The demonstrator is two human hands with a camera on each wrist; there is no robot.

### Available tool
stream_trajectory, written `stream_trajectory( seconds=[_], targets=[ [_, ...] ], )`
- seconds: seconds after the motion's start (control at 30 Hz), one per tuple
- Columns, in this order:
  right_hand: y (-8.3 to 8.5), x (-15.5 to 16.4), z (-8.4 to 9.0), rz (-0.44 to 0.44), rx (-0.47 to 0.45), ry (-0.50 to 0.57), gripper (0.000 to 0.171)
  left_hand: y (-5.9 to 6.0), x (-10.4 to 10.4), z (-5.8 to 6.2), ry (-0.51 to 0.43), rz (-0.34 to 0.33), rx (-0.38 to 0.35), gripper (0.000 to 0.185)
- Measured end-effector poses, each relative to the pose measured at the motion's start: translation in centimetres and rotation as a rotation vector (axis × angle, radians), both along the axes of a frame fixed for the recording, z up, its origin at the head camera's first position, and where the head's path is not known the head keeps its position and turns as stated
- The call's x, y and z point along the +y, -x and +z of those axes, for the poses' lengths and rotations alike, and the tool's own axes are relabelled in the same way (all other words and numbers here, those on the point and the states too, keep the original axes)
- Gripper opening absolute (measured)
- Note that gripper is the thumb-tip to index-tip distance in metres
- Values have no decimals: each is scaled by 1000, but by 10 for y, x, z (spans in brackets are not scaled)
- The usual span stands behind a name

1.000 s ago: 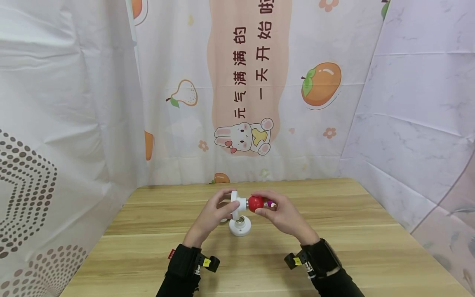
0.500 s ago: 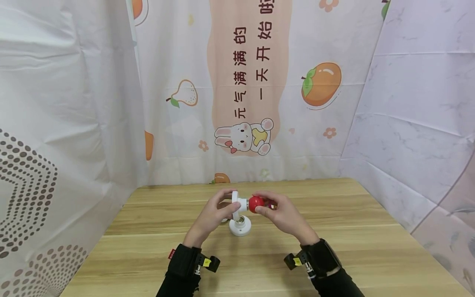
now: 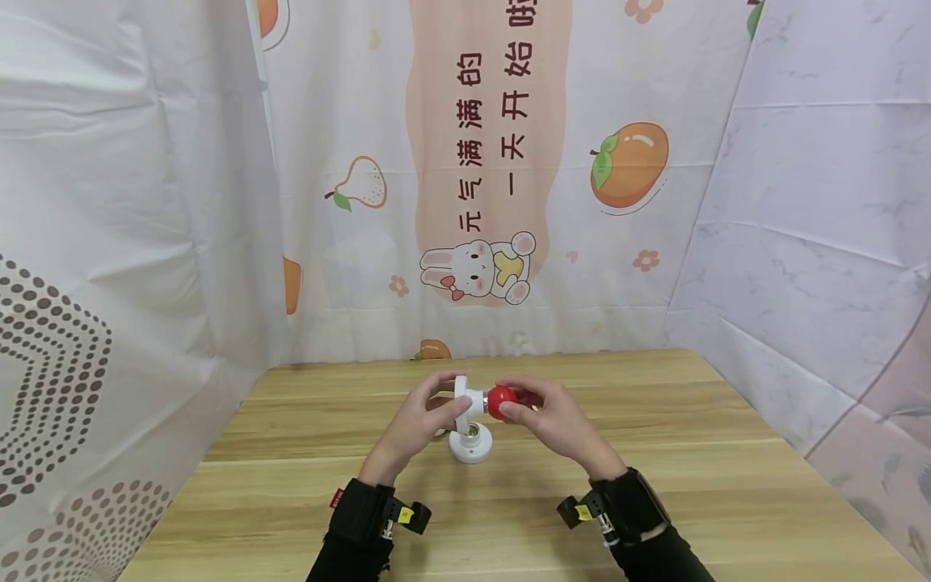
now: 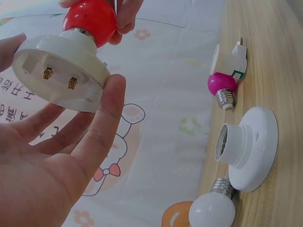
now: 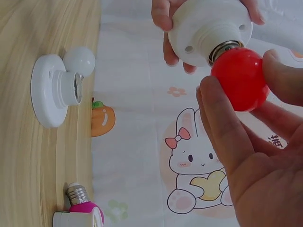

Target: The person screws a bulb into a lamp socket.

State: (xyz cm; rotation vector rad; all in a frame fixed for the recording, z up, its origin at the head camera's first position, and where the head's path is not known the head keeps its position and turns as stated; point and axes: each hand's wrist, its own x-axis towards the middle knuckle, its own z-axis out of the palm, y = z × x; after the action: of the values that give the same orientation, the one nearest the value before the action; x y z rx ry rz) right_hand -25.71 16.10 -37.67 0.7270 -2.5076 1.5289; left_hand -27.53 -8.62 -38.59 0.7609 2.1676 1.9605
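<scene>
Above the table, my left hand (image 3: 418, 416) holds a white lamp holder (image 4: 59, 61) by its round base, tilted so two brass contacts inside show in the left wrist view. A red light bulb (image 5: 240, 79) is between the thumb and fingers of my right hand (image 3: 556, 416). Its metal screw cap sits at the mouth of the held lamp holder, with some thread still showing in the right wrist view. Below the hands, a second white lamp holder (image 3: 470, 446) stands on the table, its socket facing up.
Beside the standing lamp holder lies a white bulb (image 4: 212, 210). On its other side are a magenta bulb (image 4: 221, 83) and a white piece with plug prongs (image 4: 240, 57). The wooden table (image 3: 305, 485) ends at a printed curtain (image 3: 349, 267) behind; more cloth hangs at both sides.
The fingers of my right hand have shifted slightly round the red bulb, covering most of the magenta bulb behind. My left hand and the lamp holder have barely moved.
</scene>
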Motion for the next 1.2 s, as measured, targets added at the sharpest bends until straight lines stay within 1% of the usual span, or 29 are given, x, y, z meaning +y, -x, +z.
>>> stream_trajectory(
  seconds=[0.13, 0.3, 0.4, 0.57, 0.73, 0.93, 1.2],
  targets=[
    [1, -1, 0, 12, 10, -6, 47, 1, 0, -1, 1, 16, 0, 51],
    [1, -1, 0, 52, 69, 11, 57, 2, 0, -2, -3, 33, -13, 49],
    [1, -1, -1, 74, 127, 20, 57, 3, 0, -3, -2, 37, -14, 49],
    [1, -2, -2, 119, 192, 23, 52, 2, 0, -3, -1, 43, -18, 51],
    [2, -4, -3, 134, 200, 39, 53, 1, 1, -2, -4, 41, -12, 51],
    [2, -4, -4, 111, 187, 33, 51, 0, 1, -1, -9, 30, -7, 51],
    [2, -3, -4, 93, 205, 10, 51, 1, 0, -1, -11, 7, 7, 51]
  ],
)
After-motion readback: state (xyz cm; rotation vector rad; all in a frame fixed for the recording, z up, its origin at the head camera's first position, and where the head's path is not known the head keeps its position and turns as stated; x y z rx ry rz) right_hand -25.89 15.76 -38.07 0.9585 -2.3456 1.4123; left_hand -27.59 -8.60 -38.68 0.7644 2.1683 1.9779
